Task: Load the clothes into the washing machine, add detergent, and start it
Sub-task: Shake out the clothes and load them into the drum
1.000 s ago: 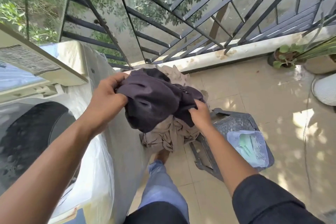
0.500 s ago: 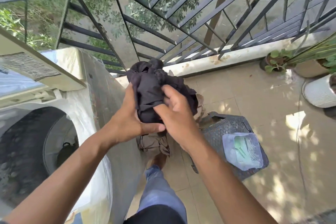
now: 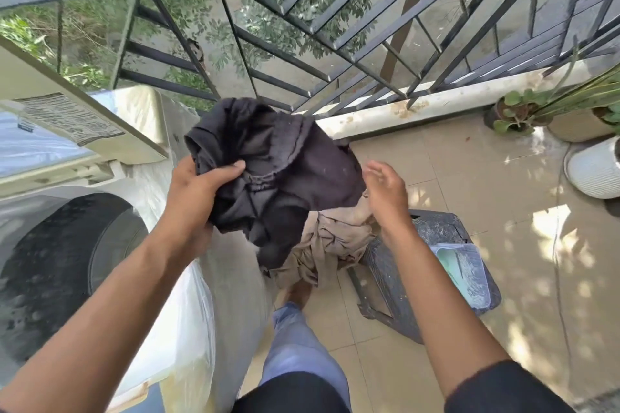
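Head view looks down on a balcony, where the loading step is in hand: the left hand point(image 3: 198, 184) grips a dark garment point(image 3: 275, 171) by its bunched upper edge, thumb curled over the cloth, and holds it in the air just to the right of the washing machine point(image 3: 144, 178). A beige garment point(image 3: 322, 241) hangs beneath the dark one; whether the left hand has hold of it too cannot be told. The right hand point(image 3: 385, 191) is spread and holds nothing, its fingers loosely apart beside the dark cloth. The machine's lid point(image 3: 67, 121) stands raised and the drum opening point(image 3: 67, 265) lies uncovered at lower left, so nothing bars the way in. The next move, as I judge it, calls for swinging the bundle leftward over the machine's rim and lowering it into the drum, with the free hand gathering the trailing beige cloth so that it does not catch on the rim or on the clear plastic cover point(image 3: 188, 322) draped over the machine's front corner. A dark woven basket point(image 3: 426, 265) sits on the tiled floor point(image 3: 469, 178) under the right forearm, with a clear lidded container point(image 3: 466, 275) resting on its far side; this may hold the detergent, but I cannot be sure. Potted plants point(image 3: 523, 111) and a white ribbed pot point(image 3: 597, 171) stand along the railing point(image 3: 335, 27), well apart from the work.
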